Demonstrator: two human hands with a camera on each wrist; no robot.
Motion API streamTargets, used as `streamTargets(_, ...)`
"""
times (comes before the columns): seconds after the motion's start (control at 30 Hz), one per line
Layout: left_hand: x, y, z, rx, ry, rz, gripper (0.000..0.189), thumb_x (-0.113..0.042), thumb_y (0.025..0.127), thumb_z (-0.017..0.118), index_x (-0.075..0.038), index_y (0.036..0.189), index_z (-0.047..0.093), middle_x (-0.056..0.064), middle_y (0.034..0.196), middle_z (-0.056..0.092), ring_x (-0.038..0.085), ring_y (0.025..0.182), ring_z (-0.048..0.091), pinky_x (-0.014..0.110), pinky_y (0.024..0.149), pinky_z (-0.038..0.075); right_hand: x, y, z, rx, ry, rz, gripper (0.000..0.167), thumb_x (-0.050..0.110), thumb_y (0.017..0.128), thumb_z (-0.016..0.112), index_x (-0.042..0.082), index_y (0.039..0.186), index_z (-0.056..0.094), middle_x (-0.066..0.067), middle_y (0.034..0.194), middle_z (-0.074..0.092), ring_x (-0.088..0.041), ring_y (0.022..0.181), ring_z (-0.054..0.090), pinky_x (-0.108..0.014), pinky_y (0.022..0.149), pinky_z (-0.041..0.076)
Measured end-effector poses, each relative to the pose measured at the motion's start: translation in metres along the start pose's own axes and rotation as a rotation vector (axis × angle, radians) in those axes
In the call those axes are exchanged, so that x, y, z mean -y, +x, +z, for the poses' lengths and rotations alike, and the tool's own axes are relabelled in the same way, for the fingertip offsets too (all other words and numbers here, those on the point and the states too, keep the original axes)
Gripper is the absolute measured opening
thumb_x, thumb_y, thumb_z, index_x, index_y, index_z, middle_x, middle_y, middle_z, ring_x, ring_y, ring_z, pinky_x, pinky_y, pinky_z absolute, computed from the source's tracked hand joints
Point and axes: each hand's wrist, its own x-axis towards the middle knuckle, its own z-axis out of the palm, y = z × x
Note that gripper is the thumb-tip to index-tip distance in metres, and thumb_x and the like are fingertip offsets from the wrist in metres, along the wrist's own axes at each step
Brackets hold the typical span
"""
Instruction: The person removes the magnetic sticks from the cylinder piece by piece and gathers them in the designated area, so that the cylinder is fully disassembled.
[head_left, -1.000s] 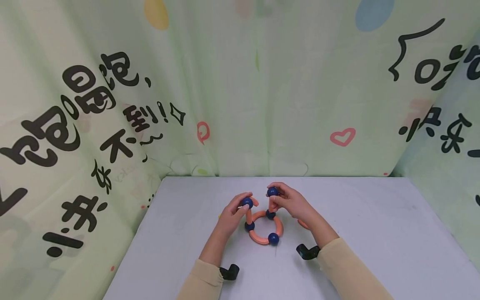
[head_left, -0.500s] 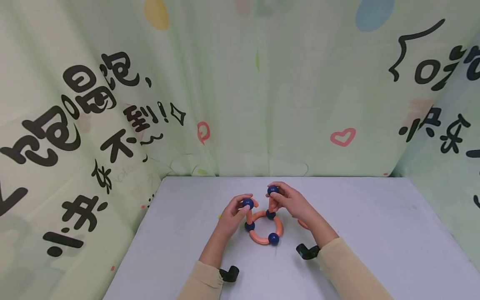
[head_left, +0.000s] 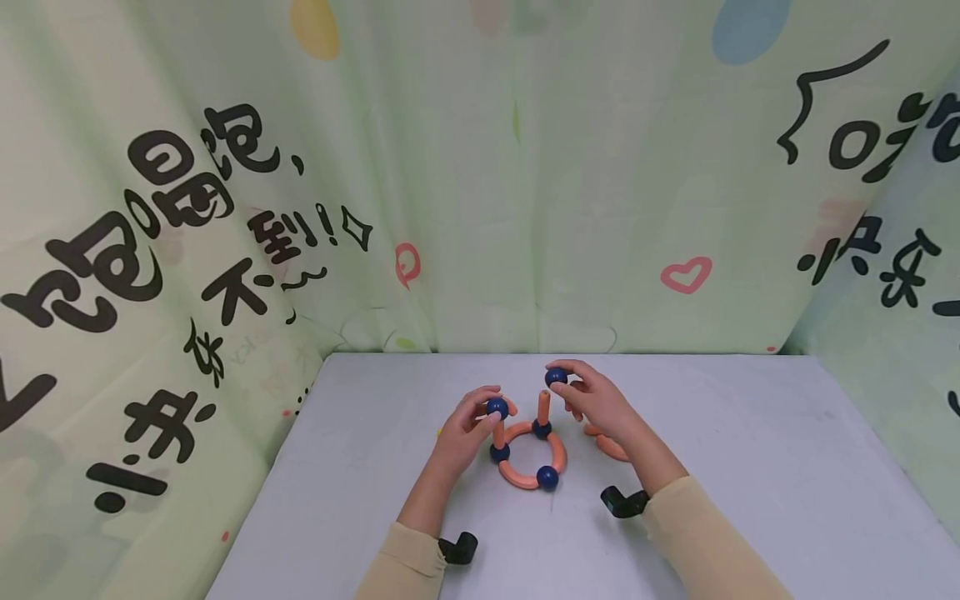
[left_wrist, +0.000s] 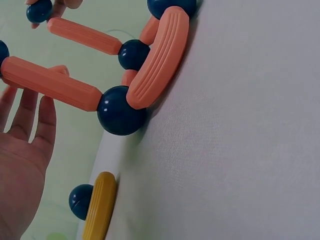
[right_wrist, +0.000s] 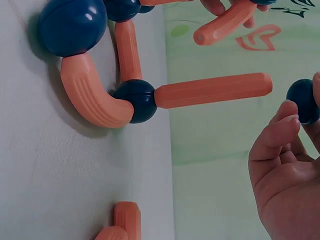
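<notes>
A ring of curved orange rods [head_left: 517,478] joined by blue balls [head_left: 547,477] lies on the table. Two straight orange rods stand up from it, a left one [left_wrist: 52,82] and a right one [right_wrist: 215,91]. My left hand [head_left: 459,435] holds the blue ball [head_left: 497,407] on top of the left rod; a short orange piece [right_wrist: 220,27] sticks out from that ball. Between thumb and fingers, my right hand [head_left: 600,406] pinches another blue ball [right_wrist: 302,101]. That ball is apart from the right rod's bare top, up and to its right.
Loose orange rods [head_left: 612,448] lie on the white table [head_left: 750,467] beside the right forearm. A yellow rod [left_wrist: 101,205] with a blue ball [left_wrist: 81,201] beside it lies past the left hand. A printed curtain [head_left: 480,208] hangs behind the table.
My right hand, with its blue ball, has moved right and slightly up, off the right upright rod, whose top is now bare. The left hand stays nearly still.
</notes>
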Motion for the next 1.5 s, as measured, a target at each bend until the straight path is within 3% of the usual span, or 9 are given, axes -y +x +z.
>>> streamTargets(0.1,0.013,0.004,0.002,-0.05,0.036,-0.014,0.031,-0.027,0.1,0.058,-0.02,0.13,0.061,0.004,0.144,0.044,0.023,0.123,0.054,0.038,0.102,0.046,-0.004,-0.002,-0.007,-0.022,-0.023,0.015,0.053,0.051,0.092,0.064,0.03,0.139,0.05,-0.009,0.084,0.055,-0.024,0.065,0.052,-0.038,0.06,0.047)
streamTargets(0.27,0.02,0.006,0.003,-0.082,0.053,-0.018,0.026,-0.034,0.098,0.061,-0.03,0.124,0.063,-0.003,0.131,0.048,0.019,0.116,0.055,0.037,0.1,0.045,-0.014,-0.009,-0.021,-0.044,-0.071,0.014,0.053,0.048,0.091,0.067,0.029,0.138,0.051,-0.015,0.094,0.057,-0.027,0.07,0.053,-0.038,0.063,0.048)
streamTargets(0.43,0.02,0.004,0.002,-0.085,0.058,-0.021,0.029,-0.038,0.097,0.062,-0.032,0.125,0.062,-0.005,0.124,0.057,0.016,0.11,0.056,0.035,0.098,0.046,-0.025,-0.019,-0.036,-0.067,-0.129,0.023,0.057,0.049,0.091,0.067,0.027,0.14,0.05,-0.013,0.109,0.057,-0.028,0.083,0.053,-0.039,0.07,0.049)
streamTargets(0.63,0.02,0.003,0.001,-0.076,0.05,-0.005,0.031,-0.033,0.098,0.06,-0.028,0.129,0.061,-0.002,0.123,0.061,0.015,0.11,0.055,0.029,0.094,0.048,-0.041,-0.025,-0.053,-0.094,-0.201,0.062,0.059,0.055,0.089,0.065,0.028,0.14,0.052,-0.011,0.112,0.06,-0.026,0.097,0.051,-0.037,0.074,0.049)
streamTargets(0.73,0.021,0.003,0.001,-0.074,0.044,0.006,0.032,-0.033,0.099,0.06,-0.027,0.13,0.06,-0.001,0.123,0.062,0.016,0.111,0.055,0.028,0.094,0.048,-0.049,-0.028,-0.061,-0.097,-0.234,0.068,0.06,0.056,0.09,0.065,0.026,0.141,0.052,-0.011,0.113,0.06,-0.026,0.099,0.051,-0.035,0.072,0.048)
streamTargets(1.13,0.023,0.003,0.002,-0.107,0.099,-0.05,0.038,-0.047,0.096,0.06,-0.035,0.132,0.059,-0.006,0.123,0.062,0.016,0.111,0.056,0.032,0.095,0.049,-0.076,-0.04,-0.083,-0.121,-0.318,0.154,0.058,0.051,0.091,0.066,0.021,0.139,0.053,-0.014,0.118,0.056,-0.028,0.105,0.047,-0.03,0.073,0.044)
streamTargets(1.5,0.025,0.003,0.002,-0.114,0.089,-0.06,0.037,-0.046,0.096,0.06,-0.037,0.132,0.06,-0.007,0.122,0.062,0.016,0.111,0.056,0.033,0.094,0.049,-0.106,-0.04,-0.092,-0.124,-0.376,0.193,0.053,0.04,0.092,0.068,0.012,0.136,0.054,-0.021,0.129,0.057,-0.034,0.109,0.052,-0.041,0.081,0.051)
